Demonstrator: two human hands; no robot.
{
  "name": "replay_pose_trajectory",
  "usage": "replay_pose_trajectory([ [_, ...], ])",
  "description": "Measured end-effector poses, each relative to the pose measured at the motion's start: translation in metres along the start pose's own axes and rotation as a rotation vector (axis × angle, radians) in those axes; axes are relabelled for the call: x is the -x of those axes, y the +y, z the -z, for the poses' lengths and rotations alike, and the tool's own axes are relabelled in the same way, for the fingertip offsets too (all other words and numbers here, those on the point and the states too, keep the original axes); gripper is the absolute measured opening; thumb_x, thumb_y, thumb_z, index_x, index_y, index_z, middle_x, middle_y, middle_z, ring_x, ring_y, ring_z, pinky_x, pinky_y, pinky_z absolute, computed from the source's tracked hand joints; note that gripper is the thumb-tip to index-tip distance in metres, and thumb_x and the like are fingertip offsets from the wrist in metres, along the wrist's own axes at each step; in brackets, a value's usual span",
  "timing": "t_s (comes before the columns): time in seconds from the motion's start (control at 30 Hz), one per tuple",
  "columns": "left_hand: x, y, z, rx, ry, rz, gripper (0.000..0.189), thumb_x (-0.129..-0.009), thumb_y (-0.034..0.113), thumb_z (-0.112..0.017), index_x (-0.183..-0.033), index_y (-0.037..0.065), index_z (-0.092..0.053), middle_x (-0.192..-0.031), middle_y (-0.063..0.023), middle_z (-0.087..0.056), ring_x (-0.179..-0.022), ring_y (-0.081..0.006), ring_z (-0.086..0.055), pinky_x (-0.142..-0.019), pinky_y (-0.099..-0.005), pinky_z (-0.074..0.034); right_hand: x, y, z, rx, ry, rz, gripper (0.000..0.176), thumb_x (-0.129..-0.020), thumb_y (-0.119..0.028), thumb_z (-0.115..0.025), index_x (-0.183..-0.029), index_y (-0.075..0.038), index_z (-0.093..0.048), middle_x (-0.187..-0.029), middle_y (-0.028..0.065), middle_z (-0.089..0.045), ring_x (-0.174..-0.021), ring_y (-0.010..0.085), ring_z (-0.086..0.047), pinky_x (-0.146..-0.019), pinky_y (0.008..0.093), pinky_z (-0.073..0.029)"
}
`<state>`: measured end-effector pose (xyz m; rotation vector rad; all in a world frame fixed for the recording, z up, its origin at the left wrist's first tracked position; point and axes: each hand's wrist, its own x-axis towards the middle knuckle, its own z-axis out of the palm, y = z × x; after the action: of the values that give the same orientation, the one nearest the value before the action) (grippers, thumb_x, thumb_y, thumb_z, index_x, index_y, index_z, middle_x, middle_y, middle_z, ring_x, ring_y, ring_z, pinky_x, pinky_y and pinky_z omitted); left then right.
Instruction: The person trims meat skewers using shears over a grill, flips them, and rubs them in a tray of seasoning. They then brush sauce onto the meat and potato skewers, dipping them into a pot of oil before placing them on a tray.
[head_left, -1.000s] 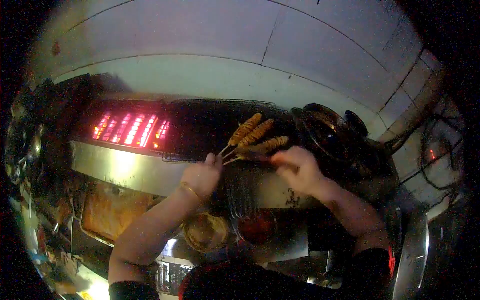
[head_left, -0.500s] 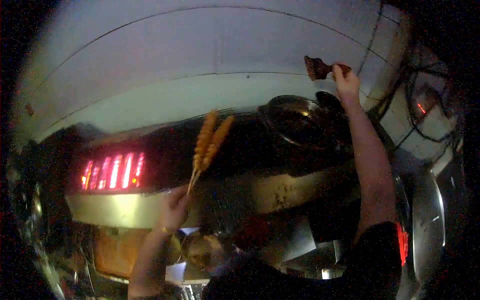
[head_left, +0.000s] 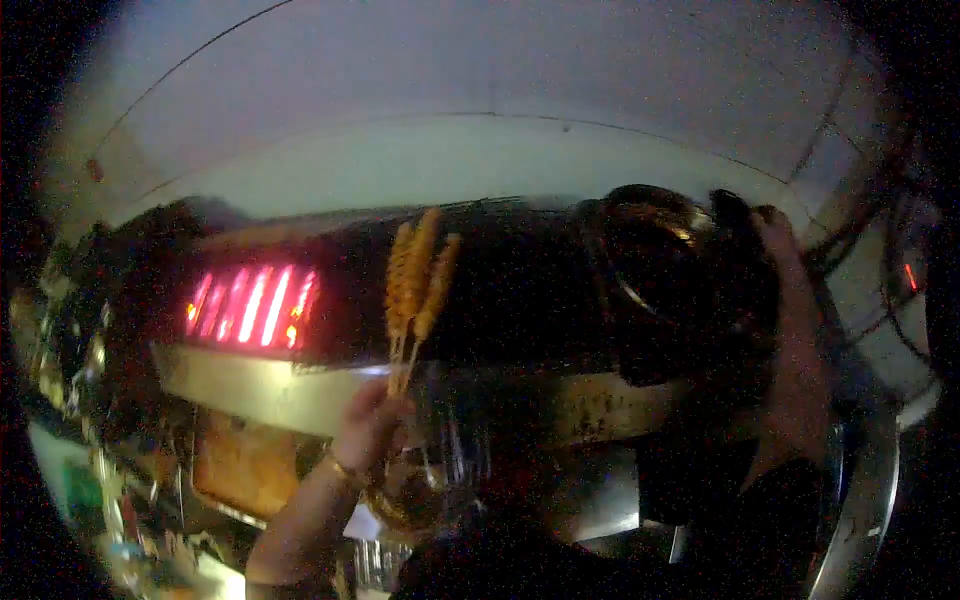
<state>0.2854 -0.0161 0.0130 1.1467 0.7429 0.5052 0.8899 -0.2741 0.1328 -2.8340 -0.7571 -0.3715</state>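
My left hand is closed around the thin sticks of several skewers. Spiral-cut, golden-brown food is threaded along their upper parts, and they point up in front of the dark grill. My right arm stretches out to the far right, where my right hand is beside a small dark container. Its fingers are dim and smeared, so whether they hold anything does not show. The brown brush cannot be made out.
Glowing red heater bars are at the left of the grill, behind a metal front ledge. A round dark pan sits at right. An orange-brown tray is below left. Cables hang at far right.
My right hand has come down from above the pan to beside the small dark container, and the brush is lost from sight. The skewers are more upright and spread apart. The view has shifted left.
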Motion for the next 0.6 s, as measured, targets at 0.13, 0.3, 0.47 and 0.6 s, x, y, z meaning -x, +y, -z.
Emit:
replay_pose_trajectory([
  [0.13, 0.005, 0.01, -0.001, -0.074, -0.101, 0.049, 0.027, -0.087, 0.016, -0.051, -0.112, 0.008, -0.046, -0.079, -0.0035, -0.059, -0.051, -0.0097, -0.053, -0.035, -0.0198, -0.039, 0.002, 0.033, 0.017, 0.071, -0.035, 0.14, 0.056, -0.084, -0.048, -0.048, -0.118, -0.003, -0.049, -0.111, 0.0153, -0.055, -0.099, 0.032, -0.053, -0.084, 0.0424, -0.042],
  [0.3, -0.001, 0.003, 0.008, -0.057, -0.143, -0.053, 0.03, -0.087, 0.013, -0.05, -0.115, 0.009, -0.041, -0.081, -0.005, -0.06, -0.049, -0.0102, -0.052, -0.036, -0.0196, -0.039, 0.055, -0.01, 0.034, 0.005, 0.102, 0.322, 0.05, -0.085, -0.048, -0.047, -0.113, -0.007, -0.054, -0.108, 0.0137, -0.057, -0.099, 0.0308, -0.054, -0.083, 0.0418, -0.042],
  [0.47, -0.002, -0.001, 0.02, 0.022, -0.16, -0.018, 0.027, -0.085, 0.01, -0.048, -0.112, 0.01, -0.042, -0.079, -0.0057, -0.059, -0.041, -0.0098, -0.045, -0.034, -0.0216, -0.036, 0.069, -0.059, 0.063, -0.25, 0.301, 0.257, 0.045, -0.084, -0.045, -0.049, -0.108, -0.007, -0.056, -0.096, 0.0077, -0.058, -0.083, 0.0214, -0.053, -0.073, 0.0355, -0.043],
  [0.6, -0.01, 0.003, 0.02, -0.017, -0.204, 0.068, 0.024, -0.085, 0.009, -0.046, -0.109, 0.011, -0.043, -0.076, -0.0058, -0.058, -0.039, -0.0099, -0.042, -0.033, -0.0221, -0.034, 0.099, -0.165, 0.072, -1.22, 0.18, -0.044, 0.035, -0.083, -0.039, -0.054, -0.098, -0.008, -0.06, -0.079, 0.0007, -0.055, -0.066, 0.0106, -0.046, -0.06, 0.0267, -0.04],
])
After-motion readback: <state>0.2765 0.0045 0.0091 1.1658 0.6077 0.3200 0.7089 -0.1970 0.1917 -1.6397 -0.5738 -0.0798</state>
